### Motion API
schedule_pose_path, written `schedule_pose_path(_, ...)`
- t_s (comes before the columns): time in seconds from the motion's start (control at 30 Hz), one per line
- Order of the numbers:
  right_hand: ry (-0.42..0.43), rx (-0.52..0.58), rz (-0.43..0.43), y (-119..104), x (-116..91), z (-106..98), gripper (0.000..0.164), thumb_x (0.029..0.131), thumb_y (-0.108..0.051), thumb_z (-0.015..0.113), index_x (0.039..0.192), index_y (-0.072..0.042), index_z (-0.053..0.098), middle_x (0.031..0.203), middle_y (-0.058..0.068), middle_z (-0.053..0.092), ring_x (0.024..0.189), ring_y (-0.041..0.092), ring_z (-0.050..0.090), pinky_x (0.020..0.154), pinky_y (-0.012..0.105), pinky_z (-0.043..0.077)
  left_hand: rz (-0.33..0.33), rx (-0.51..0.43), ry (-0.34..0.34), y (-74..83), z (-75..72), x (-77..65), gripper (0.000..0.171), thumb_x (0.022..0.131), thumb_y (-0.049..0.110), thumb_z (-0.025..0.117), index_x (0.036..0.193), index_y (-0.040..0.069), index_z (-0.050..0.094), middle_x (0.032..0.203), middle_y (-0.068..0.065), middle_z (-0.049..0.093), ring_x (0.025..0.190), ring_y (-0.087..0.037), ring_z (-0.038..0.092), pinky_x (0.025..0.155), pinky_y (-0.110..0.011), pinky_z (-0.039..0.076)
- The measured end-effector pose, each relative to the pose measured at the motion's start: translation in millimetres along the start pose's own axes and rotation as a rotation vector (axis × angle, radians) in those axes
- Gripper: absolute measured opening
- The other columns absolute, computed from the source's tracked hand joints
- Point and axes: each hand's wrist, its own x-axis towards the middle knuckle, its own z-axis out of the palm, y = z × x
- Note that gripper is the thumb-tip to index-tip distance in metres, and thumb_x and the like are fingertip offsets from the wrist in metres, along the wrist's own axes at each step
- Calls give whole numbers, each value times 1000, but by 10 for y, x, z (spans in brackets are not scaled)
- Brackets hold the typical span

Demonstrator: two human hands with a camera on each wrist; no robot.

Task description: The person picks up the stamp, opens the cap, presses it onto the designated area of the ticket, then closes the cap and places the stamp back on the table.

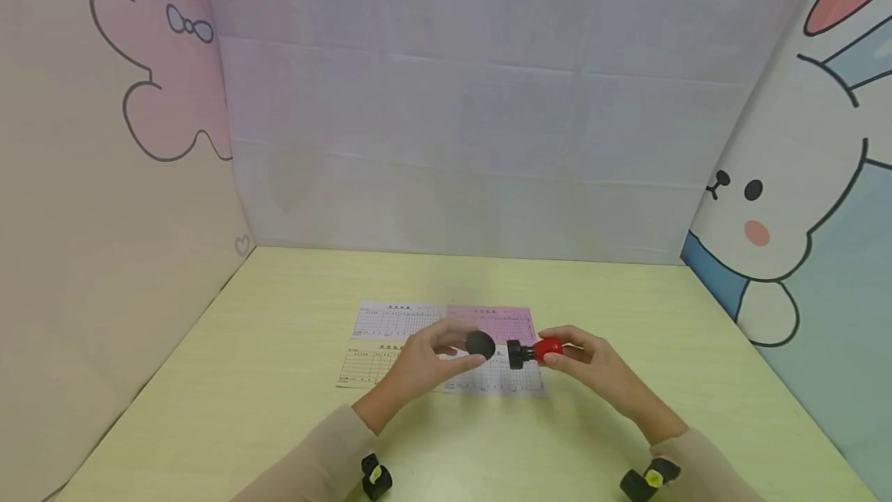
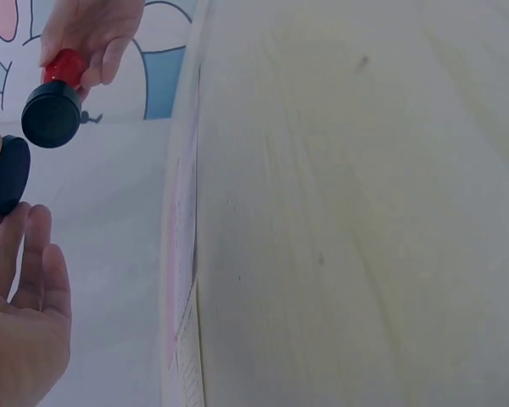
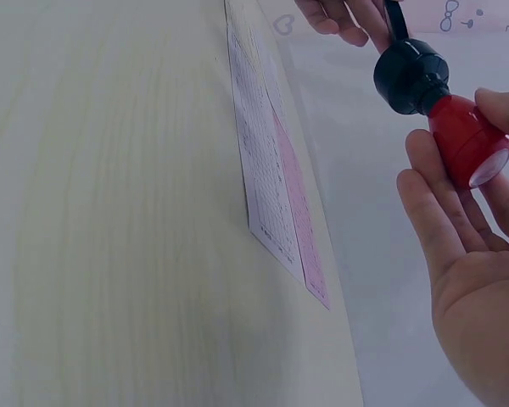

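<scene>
My left hand [image 1: 427,362] pinches a round black cap [image 1: 481,344] between thumb and fingers, raised above the paper forms. Facing it from the right, my right hand [image 1: 592,366] holds a stamp by its red handle [image 1: 548,348], its black round head [image 1: 516,355] pointing left at the cap. A small gap separates cap and stamp head in the head view. The left wrist view shows the cap [image 2: 8,176] edge-on, below the stamp's dark head [image 2: 51,114]. In the right wrist view, fingers and thumb surround the red handle [image 3: 467,140].
Beneath the hands, several printed forms lie together on the pale yellow table [image 1: 244,378]: a white one [image 1: 390,322], a pink one [image 1: 498,322], a yellowish one [image 1: 358,366] and another white one [image 1: 495,382]. A pale cloth wall [image 1: 453,138] rises behind the table.
</scene>
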Motion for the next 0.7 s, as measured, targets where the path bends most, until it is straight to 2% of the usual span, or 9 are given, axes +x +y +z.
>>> schedule_pose_path(0.17, 22, -25, 8, 0, -18, -90, 46, 96, -27, 70, 135, -6, 58, 128, 17, 62, 115, 27, 65, 95, 32, 53, -4, 26, -41, -30, 31, 7, 42, 89, 31, 79, 127, 22, 65, 114, 7, 71, 105, -11, 66, 90, -31, 54)
schedule_pose_path(0.43, 77, -89, 14, 7, -68, -278, 46, 97, -30, 69, 138, -11, 57, 131, 15, 61, 114, 25, 65, 96, 35, 53, -7, 12, -44, -64, 90, 37, 45, 88, 27, 80, 129, 18, 66, 118, 5, 70, 108, -14, 66, 90, -30, 54)
schedule_pose_path(0.57, 101, -110, 9, 21, -106, -366, 47, 98, -29, 67, 139, -9, 56, 131, 16, 61, 113, 25, 66, 93, 30, 53, -45, -22, -44, -82, 145, 55, 43, 87, 27, 81, 128, 17, 68, 120, 4, 68, 107, -18, 66, 88, -28, 55)
schedule_pose_path(0.7, 114, -119, 16, 36, -133, -432, 48, 99, -30, 66, 140, -8, 55, 131, 16, 61, 111, 19, 66, 90, 22, 50, -82, -51, -47, -79, 223, 73, 41, 86, 26, 82, 125, 19, 70, 118, 3, 67, 104, -19, 66, 87, -28, 55)
